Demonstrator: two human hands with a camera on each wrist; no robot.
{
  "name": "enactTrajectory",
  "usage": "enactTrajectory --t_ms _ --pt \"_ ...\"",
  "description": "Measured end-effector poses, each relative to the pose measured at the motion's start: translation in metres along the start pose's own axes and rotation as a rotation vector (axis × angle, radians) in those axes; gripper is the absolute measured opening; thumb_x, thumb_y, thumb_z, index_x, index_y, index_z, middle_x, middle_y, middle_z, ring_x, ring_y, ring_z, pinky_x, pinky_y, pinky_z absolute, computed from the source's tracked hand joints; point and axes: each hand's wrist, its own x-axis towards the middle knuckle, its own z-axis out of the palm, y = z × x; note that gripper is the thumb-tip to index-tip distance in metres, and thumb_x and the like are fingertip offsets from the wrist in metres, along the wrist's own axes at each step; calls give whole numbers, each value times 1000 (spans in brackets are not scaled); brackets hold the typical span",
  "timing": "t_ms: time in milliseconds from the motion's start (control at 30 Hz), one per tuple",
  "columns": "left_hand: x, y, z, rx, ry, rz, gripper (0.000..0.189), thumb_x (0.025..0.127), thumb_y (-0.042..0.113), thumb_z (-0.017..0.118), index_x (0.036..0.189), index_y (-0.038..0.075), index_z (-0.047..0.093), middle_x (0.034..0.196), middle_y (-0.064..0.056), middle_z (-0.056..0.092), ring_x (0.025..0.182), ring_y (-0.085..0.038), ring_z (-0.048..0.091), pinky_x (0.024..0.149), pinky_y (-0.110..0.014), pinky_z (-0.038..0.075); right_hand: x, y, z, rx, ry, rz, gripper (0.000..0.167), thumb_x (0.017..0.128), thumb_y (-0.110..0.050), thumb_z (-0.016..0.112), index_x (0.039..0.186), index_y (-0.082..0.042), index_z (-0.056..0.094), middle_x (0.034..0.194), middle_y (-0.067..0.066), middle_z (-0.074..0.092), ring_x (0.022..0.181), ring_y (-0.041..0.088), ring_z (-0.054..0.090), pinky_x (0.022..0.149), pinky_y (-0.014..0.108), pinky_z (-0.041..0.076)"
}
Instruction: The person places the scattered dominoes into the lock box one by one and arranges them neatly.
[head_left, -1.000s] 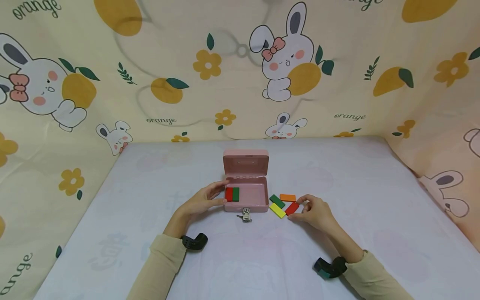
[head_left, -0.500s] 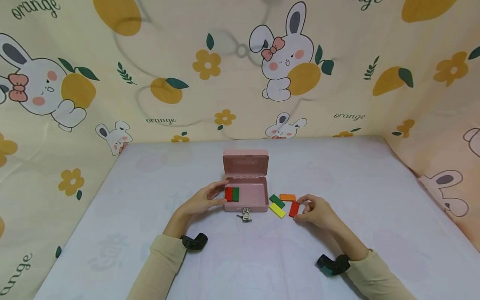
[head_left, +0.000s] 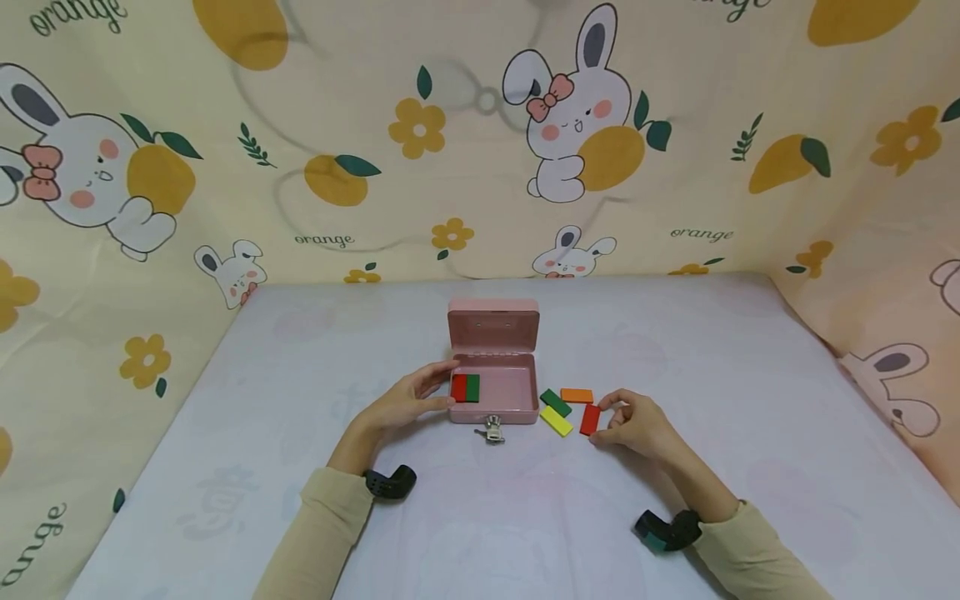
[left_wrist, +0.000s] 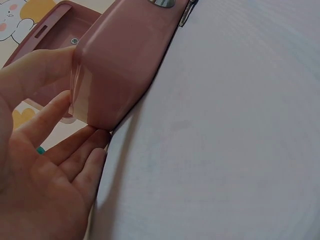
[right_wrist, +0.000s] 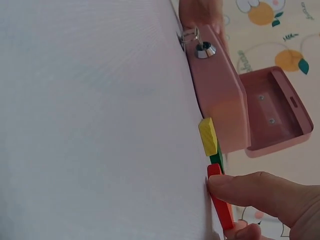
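A pink cash box (head_left: 510, 415) stands with its lid (head_left: 492, 330) up. Inside, at the left end, a red block (head_left: 459, 388) and a green block (head_left: 472, 388) lie side by side. My left hand (head_left: 405, 402) rests against the box's left side; in the left wrist view its fairly straight fingers (left_wrist: 80, 155) touch the corner. My right hand (head_left: 637, 425) pinches another red block (head_left: 589, 420) by its two ends, thumb (right_wrist: 245, 189) on the near end. This block sits right of a yellow block (head_left: 556, 421), a green block (head_left: 555, 402) and an orange block (head_left: 576, 396).
A key (head_left: 492, 430) with a ring hangs from the lock at the box's front. The white cloth-covered table (head_left: 480, 533) reaches back to a printed curtain (head_left: 480, 192) with rabbits and oranges. Black camera mounts (head_left: 392, 482) sit on both wrists.
The red block in my right hand has turned from a slant to nearly upright in the head view and slid slightly right, away from the yellow block. My left hand stays put.
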Motion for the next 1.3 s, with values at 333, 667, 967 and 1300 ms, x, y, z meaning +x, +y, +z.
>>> enactTrajectory --t_ms 333,667,967,1300 --pt "-2 2 0 0 6 -9 64 92 13 63 149 16 34 160 -5 29 151 -29 25 124 -50 21 -1 -1 3 -39 43 15 44 76 -10 79 112 3 56 61 -3 43 59 11 41 55 23 33" --pt "-2 1 -1 14 -6 6 64 93 14 63 150 15 33 161 -6 27 151 -30 24 124 -51 21 -1 -1 1 -64 29 -26 44 77 -11 78 113 3 57 63 -2 45 60 11 43 56 23 35" --pt "-3 1 -1 -3 0 0 64 93 12 62 150 16 33 161 -5 29 151 -29 24 124 -50 21 0 -7 1 -42 15 -30 46 77 -8 77 115 6 57 63 -3 44 60 10 42 55 23 34" --pt "-3 1 0 21 -3 7 63 93 14 62 150 17 33 161 -4 28 151 -28 24 124 -50 22 4 -17 0 -57 20 -62 44 76 -7 77 114 4 59 65 -2 45 63 12 43 55 22 35"
